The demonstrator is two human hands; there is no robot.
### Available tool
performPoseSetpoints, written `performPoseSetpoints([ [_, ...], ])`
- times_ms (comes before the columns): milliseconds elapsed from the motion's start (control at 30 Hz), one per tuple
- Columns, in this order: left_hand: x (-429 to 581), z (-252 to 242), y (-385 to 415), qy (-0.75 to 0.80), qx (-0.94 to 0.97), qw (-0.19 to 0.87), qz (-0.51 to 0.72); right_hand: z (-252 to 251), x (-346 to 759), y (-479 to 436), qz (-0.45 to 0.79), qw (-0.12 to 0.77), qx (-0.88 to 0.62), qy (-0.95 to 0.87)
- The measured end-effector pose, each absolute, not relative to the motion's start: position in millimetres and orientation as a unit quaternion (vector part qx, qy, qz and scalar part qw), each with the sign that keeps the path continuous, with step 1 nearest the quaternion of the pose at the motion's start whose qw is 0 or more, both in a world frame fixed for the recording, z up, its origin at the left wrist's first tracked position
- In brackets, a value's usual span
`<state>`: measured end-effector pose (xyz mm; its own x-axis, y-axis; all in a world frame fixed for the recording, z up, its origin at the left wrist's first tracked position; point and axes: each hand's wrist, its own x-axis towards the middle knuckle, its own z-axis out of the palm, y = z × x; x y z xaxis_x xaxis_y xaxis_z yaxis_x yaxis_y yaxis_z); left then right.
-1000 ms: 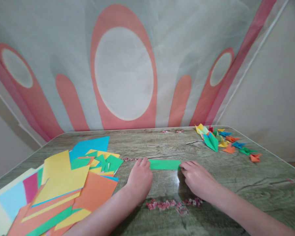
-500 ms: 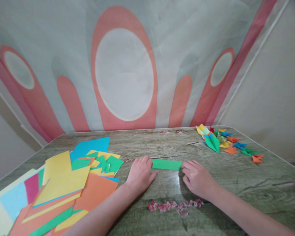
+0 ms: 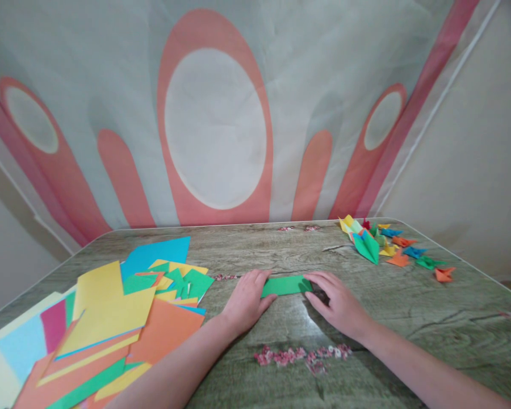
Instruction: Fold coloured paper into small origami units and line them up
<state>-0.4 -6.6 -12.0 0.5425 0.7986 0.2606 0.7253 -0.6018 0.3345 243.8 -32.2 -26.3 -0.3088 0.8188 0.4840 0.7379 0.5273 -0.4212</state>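
A folded strip of green paper (image 3: 286, 285) lies lengthwise across the middle of the wooden-patterned table. My left hand (image 3: 247, 300) grips its left end, fingers along the far edge and thumb at the near edge. At the right end, my right hand (image 3: 337, 301) holds the strip between fingertips and thumb. Both palms face down, close to the tabletop, and the fingers partly cover the strip's ends.
To the left spreads a loose pile of coloured paper: a yellow sheet (image 3: 106, 307), an orange sheet (image 3: 170, 329), a blue sheet (image 3: 157, 254) and green scraps (image 3: 198, 284). At the far right sit a green paper plane (image 3: 366, 247) and several small folded paper figures (image 3: 402, 241).
My right hand has shifted slightly left and its thumb and fingers now spread around the strip's right end. My left thumb has come up onto the near edge of the strip.
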Motion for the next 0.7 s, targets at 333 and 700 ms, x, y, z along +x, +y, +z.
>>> performPoseSetpoints([
  [333,0.1,-6.9,-8.6,0.427,0.870,0.134,0.207,-32.9,246.3,-26.0,0.083,0.288,-0.481,-0.824],
  [700,-0.3,-9.8,-9.1,0.426,0.865,0.124,0.236,-32.5,246.3,-26.3,0.085,0.297,-0.466,-0.829],
])
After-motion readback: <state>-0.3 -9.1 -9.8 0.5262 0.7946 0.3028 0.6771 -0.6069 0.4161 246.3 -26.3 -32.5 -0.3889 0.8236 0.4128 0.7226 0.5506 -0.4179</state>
